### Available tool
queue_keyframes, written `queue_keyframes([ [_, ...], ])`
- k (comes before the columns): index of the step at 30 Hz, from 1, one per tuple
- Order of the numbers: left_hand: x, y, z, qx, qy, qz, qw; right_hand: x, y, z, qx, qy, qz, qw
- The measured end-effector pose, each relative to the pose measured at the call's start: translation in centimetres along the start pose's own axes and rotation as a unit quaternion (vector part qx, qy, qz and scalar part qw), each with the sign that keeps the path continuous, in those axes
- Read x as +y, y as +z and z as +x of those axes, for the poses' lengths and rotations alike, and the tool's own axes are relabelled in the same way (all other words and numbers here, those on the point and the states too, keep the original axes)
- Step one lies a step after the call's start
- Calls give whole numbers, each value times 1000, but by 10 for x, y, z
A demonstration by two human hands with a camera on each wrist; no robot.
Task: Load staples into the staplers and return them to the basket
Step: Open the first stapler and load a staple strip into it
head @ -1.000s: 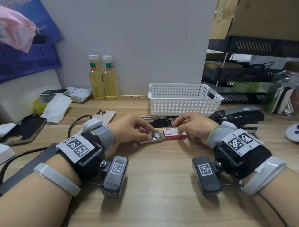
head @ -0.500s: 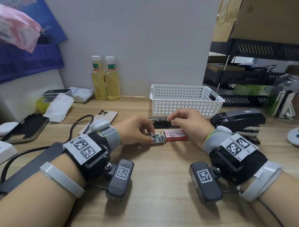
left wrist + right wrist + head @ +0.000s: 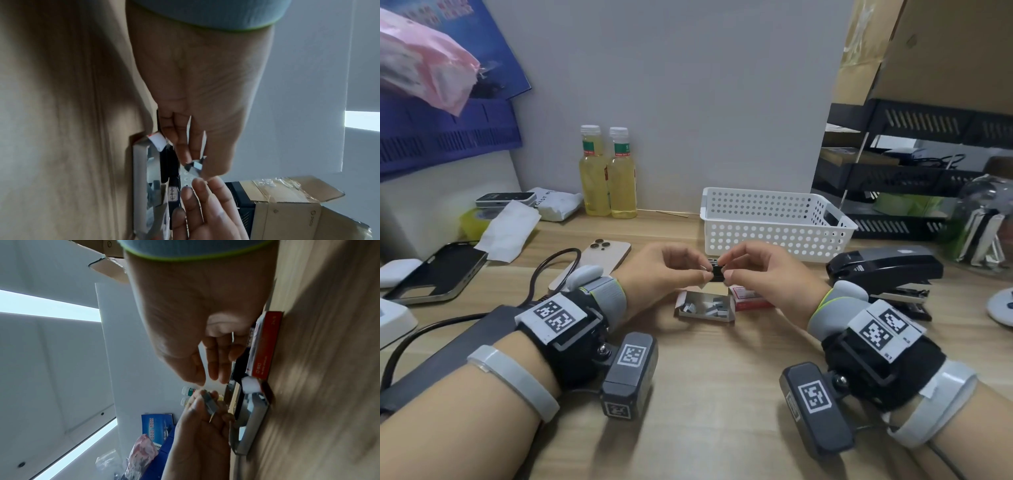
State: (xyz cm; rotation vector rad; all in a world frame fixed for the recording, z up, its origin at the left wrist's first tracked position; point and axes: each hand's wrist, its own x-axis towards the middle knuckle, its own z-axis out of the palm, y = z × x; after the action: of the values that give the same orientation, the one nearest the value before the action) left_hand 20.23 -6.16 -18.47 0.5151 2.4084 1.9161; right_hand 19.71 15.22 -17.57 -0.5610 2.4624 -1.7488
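My left hand [image 3: 702, 270] pinches a short silver staple strip [image 3: 194, 165] between thumb and fingers, lifted above the open staple tray [image 3: 705, 306]. My right hand [image 3: 726, 269] meets it fingertip to fingertip and pinches the strip [image 3: 209, 402] at its end. The red staple box sleeve [image 3: 751, 298] lies right of the tray, under my right palm. A small black stapler [image 3: 717, 275] lies on the table behind my fingertips, mostly hidden. A large black stapler [image 3: 887, 270] rests at the right. The white perforated basket [image 3: 774, 222] stands behind, with nothing visible inside.
Two yellow bottles [image 3: 607, 171] stand at the back wall. A phone [image 3: 602, 253], a dark phone case [image 3: 438, 270] and a cable lie to the left. Black shelves [image 3: 911, 171] and a glass dome [image 3: 983, 222] crowd the right side.
Both hands rose from the table. The left hand lifted a staple strip out of the tray. The right hand left the red box and came to the strip.
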Motion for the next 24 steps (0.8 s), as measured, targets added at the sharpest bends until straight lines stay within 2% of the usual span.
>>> queue_keyframes([
  [3,-3,-1,2,0,-26,-107,994,-7,10,-1,-35,9,63,997],
  [6,-4,-3,4,6,-60,-196,979,-14,18,2,-22,-3,106,994],
  [10,-7,-8,7,35,-61,-274,959,-22,26,15,4,-8,84,996],
  [15,-10,-11,9,56,-60,-327,942,-30,33,34,12,24,51,998],
  [19,-8,-18,11,63,-48,-377,923,-38,36,49,28,11,44,999],
  [24,-9,-22,14,81,-44,-391,916,-42,39,58,32,20,37,999],
])
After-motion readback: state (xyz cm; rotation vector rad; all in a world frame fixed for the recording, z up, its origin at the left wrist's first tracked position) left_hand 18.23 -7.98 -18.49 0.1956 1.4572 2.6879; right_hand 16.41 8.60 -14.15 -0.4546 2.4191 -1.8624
